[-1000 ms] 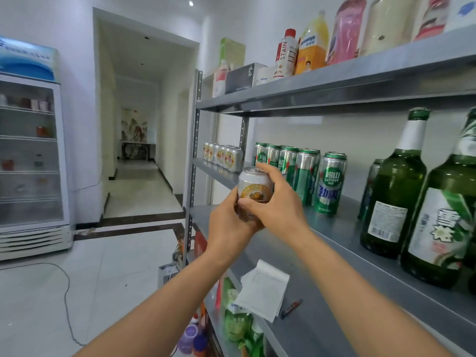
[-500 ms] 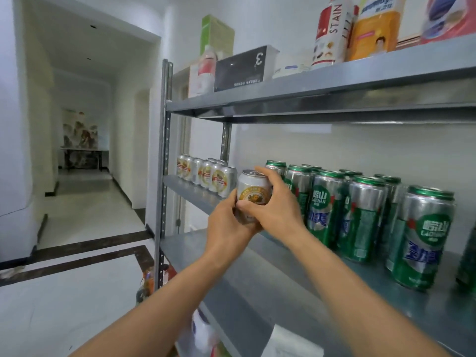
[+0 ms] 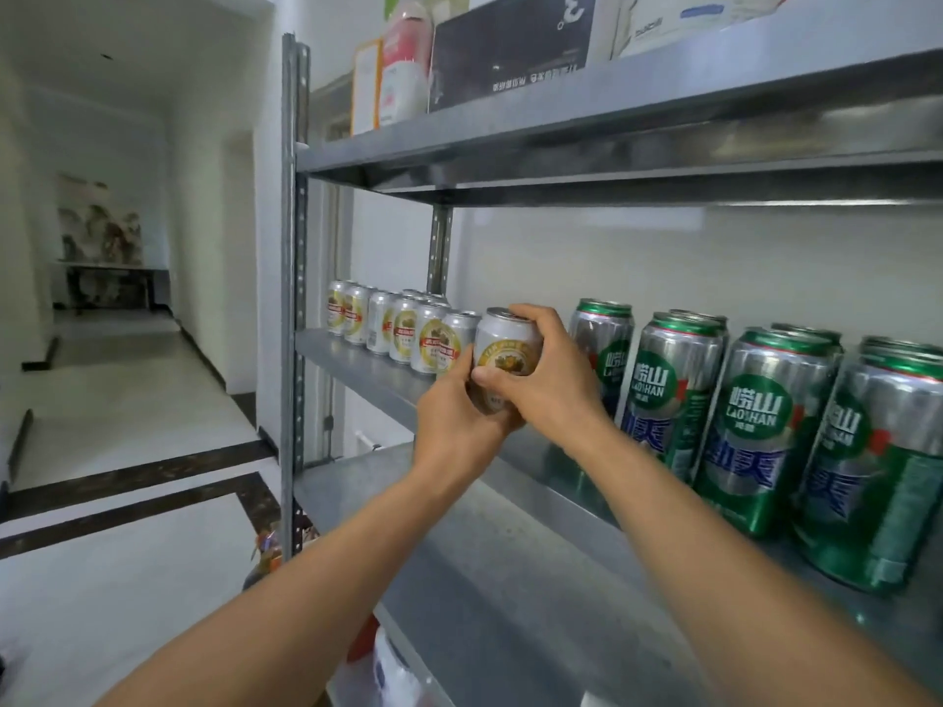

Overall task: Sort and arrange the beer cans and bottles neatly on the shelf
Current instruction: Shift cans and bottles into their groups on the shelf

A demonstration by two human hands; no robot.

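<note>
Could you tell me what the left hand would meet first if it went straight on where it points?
Probably the nearest standing short can: the left hand, gripping the held can, points toward it, though depth is unclear.

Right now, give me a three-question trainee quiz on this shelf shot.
1. True or false: the left hand and the right hand both hold the gold can.
2. What stands right of that can on the same shelf? A) green cans B) glass bottles C) cartons
3. Fill in: the black box sits on the shelf ___ the cans.

Key: 1 true; 2 A; 3 above.
</note>
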